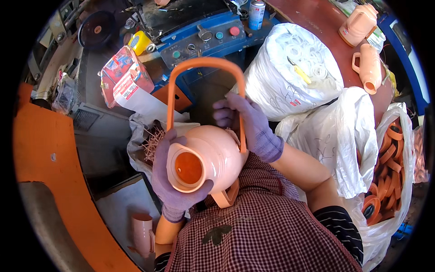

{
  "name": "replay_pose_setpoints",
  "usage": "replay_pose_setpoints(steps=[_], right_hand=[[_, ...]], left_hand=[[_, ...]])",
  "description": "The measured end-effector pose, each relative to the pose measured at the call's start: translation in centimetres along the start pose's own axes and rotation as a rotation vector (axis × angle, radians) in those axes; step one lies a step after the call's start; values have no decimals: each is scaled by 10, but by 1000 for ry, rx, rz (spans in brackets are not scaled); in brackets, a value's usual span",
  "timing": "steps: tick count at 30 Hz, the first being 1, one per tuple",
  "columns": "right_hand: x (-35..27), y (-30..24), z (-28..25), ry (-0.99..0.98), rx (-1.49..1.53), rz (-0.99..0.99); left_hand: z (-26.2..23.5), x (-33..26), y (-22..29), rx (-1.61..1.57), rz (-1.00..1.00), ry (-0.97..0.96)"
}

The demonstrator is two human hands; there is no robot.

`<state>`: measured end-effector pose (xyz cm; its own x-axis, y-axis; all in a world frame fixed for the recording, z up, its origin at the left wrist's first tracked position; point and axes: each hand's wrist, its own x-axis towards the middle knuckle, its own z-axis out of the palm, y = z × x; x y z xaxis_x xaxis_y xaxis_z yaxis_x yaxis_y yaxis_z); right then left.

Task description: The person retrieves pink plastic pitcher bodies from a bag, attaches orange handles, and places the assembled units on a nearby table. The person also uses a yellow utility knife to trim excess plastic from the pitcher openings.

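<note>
A peach plastic jug body (213, 154) lies tilted in front of my chest, its round opening facing up toward me. My left hand (170, 181), in a purple glove, cups the jug around its mouth from below. My right hand (251, 124), also gloved, grips the right leg of an orange U-shaped carrying handle (204, 65) that arches up from the jug's sides. A peach side handle sticks out under the jug near my apron.
A white bag of white rings (294, 68) sits to the right, with a bag of orange bands (389, 154) further right. Two peach jugs (362, 41) lie on the brown table. A blue machine panel (204, 41) is ahead, an orange surface (50, 149) at left.
</note>
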<state>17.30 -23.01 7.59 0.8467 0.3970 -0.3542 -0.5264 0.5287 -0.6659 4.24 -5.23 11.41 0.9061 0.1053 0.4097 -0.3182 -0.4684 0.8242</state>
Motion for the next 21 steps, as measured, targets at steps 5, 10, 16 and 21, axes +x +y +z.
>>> replay_pose_setpoints(steps=[5, 10, 16, 21], right_hand=[[3, -2, 9, -103, -257, 97], [5, -12, -32, -92, 16, 163], [-16, -22, -76, -167, 30, 209], [-23, -28, -65, -57, -125, 152]], left_hand=[[12, -2, 7, 115, 160, -12], [11, 13, 11, -366, -121, -235], [41, 25, -58, -833, -694, -157], [60, 5, -71, -1066, -533, -115]])
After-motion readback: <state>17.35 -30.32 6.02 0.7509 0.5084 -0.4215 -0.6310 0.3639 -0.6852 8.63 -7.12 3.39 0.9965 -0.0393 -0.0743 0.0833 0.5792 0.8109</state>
